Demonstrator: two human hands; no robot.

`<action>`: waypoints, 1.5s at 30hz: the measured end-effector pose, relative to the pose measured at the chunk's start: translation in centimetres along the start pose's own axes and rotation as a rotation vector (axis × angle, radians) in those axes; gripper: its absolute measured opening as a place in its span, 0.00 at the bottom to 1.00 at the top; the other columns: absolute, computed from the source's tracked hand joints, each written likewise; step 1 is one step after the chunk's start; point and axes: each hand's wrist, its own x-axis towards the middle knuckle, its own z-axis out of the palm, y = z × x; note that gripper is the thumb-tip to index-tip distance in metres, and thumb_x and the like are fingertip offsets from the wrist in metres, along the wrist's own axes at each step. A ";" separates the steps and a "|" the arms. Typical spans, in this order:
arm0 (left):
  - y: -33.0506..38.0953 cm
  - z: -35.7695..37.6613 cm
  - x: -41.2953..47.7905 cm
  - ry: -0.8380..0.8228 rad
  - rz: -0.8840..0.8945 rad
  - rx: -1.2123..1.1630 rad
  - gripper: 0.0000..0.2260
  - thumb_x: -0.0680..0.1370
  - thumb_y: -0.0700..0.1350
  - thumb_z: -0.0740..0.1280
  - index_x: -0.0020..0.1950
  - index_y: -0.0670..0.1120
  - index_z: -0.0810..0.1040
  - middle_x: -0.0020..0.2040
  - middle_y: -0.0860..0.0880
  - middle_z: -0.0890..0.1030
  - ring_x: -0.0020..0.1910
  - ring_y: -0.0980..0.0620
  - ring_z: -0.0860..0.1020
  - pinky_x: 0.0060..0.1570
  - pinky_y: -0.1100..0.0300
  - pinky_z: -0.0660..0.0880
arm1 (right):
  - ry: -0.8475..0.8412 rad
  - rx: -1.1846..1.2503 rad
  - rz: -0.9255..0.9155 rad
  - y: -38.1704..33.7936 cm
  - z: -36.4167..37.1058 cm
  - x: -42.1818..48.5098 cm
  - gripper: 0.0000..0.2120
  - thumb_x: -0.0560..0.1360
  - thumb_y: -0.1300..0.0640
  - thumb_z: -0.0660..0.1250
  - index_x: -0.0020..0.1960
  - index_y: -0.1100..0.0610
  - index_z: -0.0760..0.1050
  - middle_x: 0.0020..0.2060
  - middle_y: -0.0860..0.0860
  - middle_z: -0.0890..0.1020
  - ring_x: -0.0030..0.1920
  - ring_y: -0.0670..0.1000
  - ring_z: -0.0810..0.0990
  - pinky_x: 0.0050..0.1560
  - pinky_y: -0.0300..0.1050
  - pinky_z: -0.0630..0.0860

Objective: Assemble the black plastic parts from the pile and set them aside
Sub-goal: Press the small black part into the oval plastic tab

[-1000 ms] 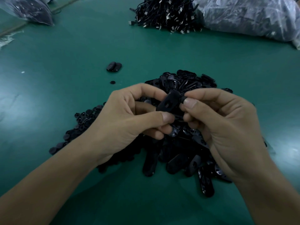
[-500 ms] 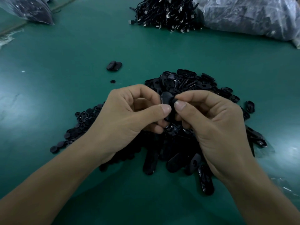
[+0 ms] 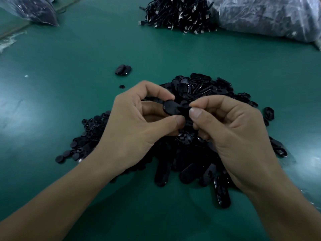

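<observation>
A pile of black oval plastic parts (image 3: pixel 205 87) lies in the middle of the green table (image 3: pixel 86 54). Small round black parts (image 3: pixel 86 140) spread out to its left. Above the pile, my left hand (image 3: pixel 137 127) pinches a black oval part (image 3: pixel 171 108) between thumb and forefinger. My right hand (image 3: pixel 231 129) pinches the same part's right end from the other side. Fingers hide much of the piece. An assembled black part (image 3: pixel 123 69) lies apart at the back left, with one small round piece (image 3: pixel 122 86) near it.
A heap of black cords with metal ends (image 3: pixel 178 13) sits at the back. A clear plastic bag of dark parts (image 3: pixel 269 16) lies at the back right, another bag (image 3: pixel 33 9) at the back left. A stray oval part (image 3: pixel 269 113) rests right of the pile.
The held part has turned from a raised tilted position to lie flatter between my fingertips. Both hands have shifted slightly but stay together over the pile.
</observation>
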 end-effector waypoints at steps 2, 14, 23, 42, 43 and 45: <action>-0.1 0.1 0.0 0.007 0.028 0.021 0.14 0.66 0.37 0.78 0.46 0.50 0.79 0.39 0.43 0.86 0.36 0.46 0.86 0.38 0.55 0.83 | 0.000 0.002 0.004 -0.1 0.1 0.0 0.05 0.75 0.63 0.72 0.44 0.54 0.83 0.32 0.46 0.82 0.33 0.41 0.78 0.36 0.30 0.73; -0.2 0.4 -0.2 -0.011 0.065 0.031 0.14 0.65 0.38 0.79 0.45 0.46 0.78 0.40 0.45 0.87 0.38 0.47 0.86 0.42 0.55 0.83 | 0.007 -0.029 0.017 -0.1 0.2 0.0 0.06 0.73 0.64 0.74 0.42 0.53 0.86 0.36 0.56 0.85 0.35 0.48 0.81 0.39 0.34 0.77; -0.3 0.4 -0.3 -0.033 0.055 0.015 0.12 0.68 0.34 0.75 0.47 0.44 0.78 0.40 0.45 0.87 0.39 0.48 0.86 0.43 0.57 0.83 | 0.037 -0.046 0.031 -0.2 0.3 0.0 0.06 0.73 0.63 0.75 0.42 0.53 0.86 0.37 0.57 0.85 0.36 0.50 0.82 0.41 0.37 0.79; -0.3 0.7 -0.4 -0.028 -0.018 -0.151 0.09 0.69 0.34 0.73 0.45 0.44 0.77 0.38 0.44 0.85 0.35 0.48 0.85 0.40 0.58 0.82 | -0.075 0.184 0.111 0.0 -0.3 0.3 0.11 0.63 0.53 0.77 0.45 0.51 0.85 0.32 0.48 0.79 0.32 0.43 0.76 0.34 0.31 0.73; -0.3 0.7 -0.4 -0.030 -0.030 -0.173 0.09 0.69 0.35 0.73 0.45 0.44 0.77 0.37 0.43 0.85 0.35 0.49 0.85 0.40 0.58 0.82 | -0.101 0.193 0.135 0.0 -0.4 0.4 0.11 0.62 0.52 0.77 0.45 0.51 0.85 0.33 0.49 0.81 0.33 0.43 0.77 0.33 0.32 0.73; -0.2 0.6 -0.4 -0.041 -0.054 -0.205 0.07 0.69 0.35 0.72 0.44 0.44 0.78 0.38 0.42 0.85 0.35 0.48 0.85 0.39 0.58 0.82 | -0.145 0.194 0.174 0.1 -0.7 0.4 0.11 0.62 0.50 0.77 0.43 0.51 0.86 0.34 0.51 0.82 0.32 0.45 0.77 0.30 0.35 0.72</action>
